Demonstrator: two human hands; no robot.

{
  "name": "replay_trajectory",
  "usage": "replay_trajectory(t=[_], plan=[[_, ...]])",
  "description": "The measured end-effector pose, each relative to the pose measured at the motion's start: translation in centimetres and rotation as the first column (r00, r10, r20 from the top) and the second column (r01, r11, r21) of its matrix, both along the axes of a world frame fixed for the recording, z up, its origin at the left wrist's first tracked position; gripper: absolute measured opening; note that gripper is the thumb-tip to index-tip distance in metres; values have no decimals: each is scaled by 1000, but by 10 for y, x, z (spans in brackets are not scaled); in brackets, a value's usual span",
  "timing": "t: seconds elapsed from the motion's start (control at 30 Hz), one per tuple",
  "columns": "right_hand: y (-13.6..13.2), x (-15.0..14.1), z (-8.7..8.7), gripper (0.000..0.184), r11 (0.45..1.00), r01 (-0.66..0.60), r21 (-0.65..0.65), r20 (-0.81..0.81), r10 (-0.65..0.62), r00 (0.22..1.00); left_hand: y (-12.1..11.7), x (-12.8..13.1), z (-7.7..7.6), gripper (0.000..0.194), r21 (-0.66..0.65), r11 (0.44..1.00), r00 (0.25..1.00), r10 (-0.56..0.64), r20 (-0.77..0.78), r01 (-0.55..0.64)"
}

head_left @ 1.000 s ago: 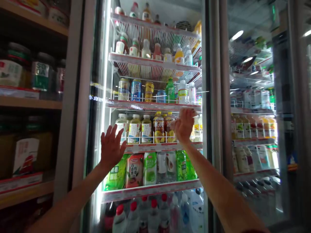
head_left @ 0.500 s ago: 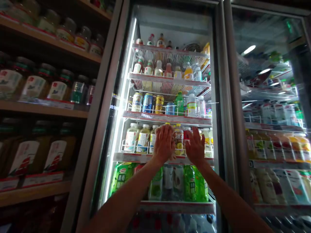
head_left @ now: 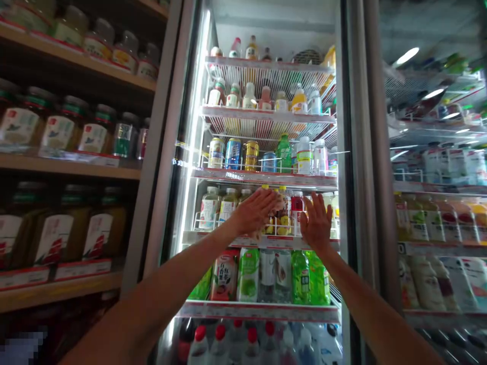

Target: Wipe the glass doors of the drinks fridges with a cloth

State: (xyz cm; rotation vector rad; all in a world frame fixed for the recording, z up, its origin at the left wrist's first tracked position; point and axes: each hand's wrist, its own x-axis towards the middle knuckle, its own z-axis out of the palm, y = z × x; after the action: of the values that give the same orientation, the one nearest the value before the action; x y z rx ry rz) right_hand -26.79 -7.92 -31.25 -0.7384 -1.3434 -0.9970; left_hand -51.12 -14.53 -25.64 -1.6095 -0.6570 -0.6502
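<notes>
Fingers angled up to the right, my left hand [head_left: 253,210] presses a pale, crumpled cloth [head_left: 279,202] to the glass door [head_left: 274,23] of a lit drinks fridge. The cloth shows past its fingertips and below the palm; the rest is hidden under the hand. To the right, my right hand [head_left: 317,223] is raised against the glass, fingers apart and nothing visible in it. Behind the glass, near both hands, stand a bottle with a yellow cap [head_left: 283,215] and a red-labelled bottle [head_left: 297,210].
Wooden shelves [head_left: 68,167] with jars stand on the left. A metal door frame [head_left: 380,152] separates this fridge from another glass-fronted fridge [head_left: 437,190] on the right. Inside, green bottles [head_left: 300,279], cans [head_left: 233,153] and red-capped bottles [head_left: 219,344] fill several wire shelves.
My left hand has turned from upright to slanting right, and its forearm lies lower and flatter. The cloth has shifted slightly right with it. My right hand stays at nearly the same spot on the glass.
</notes>
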Motion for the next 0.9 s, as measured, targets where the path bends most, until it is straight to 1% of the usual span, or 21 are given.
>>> replay_trajectory(t=[0.03,0.07,0.1,0.13,0.17,0.2,0.23,0.27,0.3,0.33,0.37,0.4,0.43,0.47,0.5,0.57,0.6,0.67,0.73,0.83,0.9], plan=[[0,1,0,42,1000,-4,1,4,4,1000,-4,-7,2,48,-21,1000,1000,15,2,-15],[0,1,-1,43,1000,-8,2,4,8,1000,-9,-21,8,47,-1,1000,995,24,94,-24],[1,0,-1,44,1000,-10,1,1,10,1000,-15,-37,15,47,47,998,967,23,256,-36],[1,0,-2,45,1000,-12,-1,-3,12,1000,-19,-52,23,47,116,992,904,-3,428,-52],[1,-1,-2,45,1000,-13,-3,-11,12,1000,-22,-62,29,48,172,982,831,-34,555,-74],[2,-2,-2,46,1000,-13,-5,-17,13,1000,-23,-66,32,49,208,974,773,-61,631,-93],[2,-2,-3,47,1000,-14,-6,-17,14,1000,-22,-62,32,50,223,969,747,-73,661,-103],[2,-2,-3,47,1000,-14,-7,-13,14,1000,-18,-51,28,51,211,973,767,-61,639,-98],[2,-2,-3,47,1000,-14,-6,-8,14,1000,-14,-36,21,51,174,981,823,-32,567,-82],[2,-1,-3,47,1000,-14,-2,-4,14,1000,-10,-20,13,51,125,990,890,-1,457,-63],[2,0,-3,46,1000,-15,4,3,15,1000,-7,-6,6,51,51,998,962,29,272,-45],[3,1,-3,45,1000,-16,9,10,16,1000,-5,1,1,51,-4,999,991,43,127,-42],[3,2,-3,45,1000,-17,12,15,17,1000,-5,2,-1,50,-45,998,998,47,33,-46],[3,2,-3,44,1000,-18,12,17,18,1000,-8,-5,1,49,-56,997,999,48,23,-47],[3,2,-3,45,1000,-19,10,15,19,1000,-11,-18,7,48,-34,999,994,46,97,-43],[4,2,-4,46,1000,-20,3,7,20,1000,-18,-50,24,49,58,998,936,16,350,-38],[4,1,-4,47,1000,-21,1,-1,21,1000,-20,-62,31,50,95,995,904,-2,429,-42],[4,0,-4,47,1000,-23,3,-13,23,1000,-21,-69,35,51,125,991,875,-21,484,-45],[4,-1,-5,45,1000,-25,1,-10,25,1000,-20,-55,25,53,63,998,924,4,383,-30],[4,1,-4,44,999,-31,-13,1,31,1000,-21,-27,-5,69,-102,994,994,40,104,-30],[4,2,-4,45,999,-34,-21,3,34,999,-26,-27,-16,73,-175,983,997,50,-51,-58]])
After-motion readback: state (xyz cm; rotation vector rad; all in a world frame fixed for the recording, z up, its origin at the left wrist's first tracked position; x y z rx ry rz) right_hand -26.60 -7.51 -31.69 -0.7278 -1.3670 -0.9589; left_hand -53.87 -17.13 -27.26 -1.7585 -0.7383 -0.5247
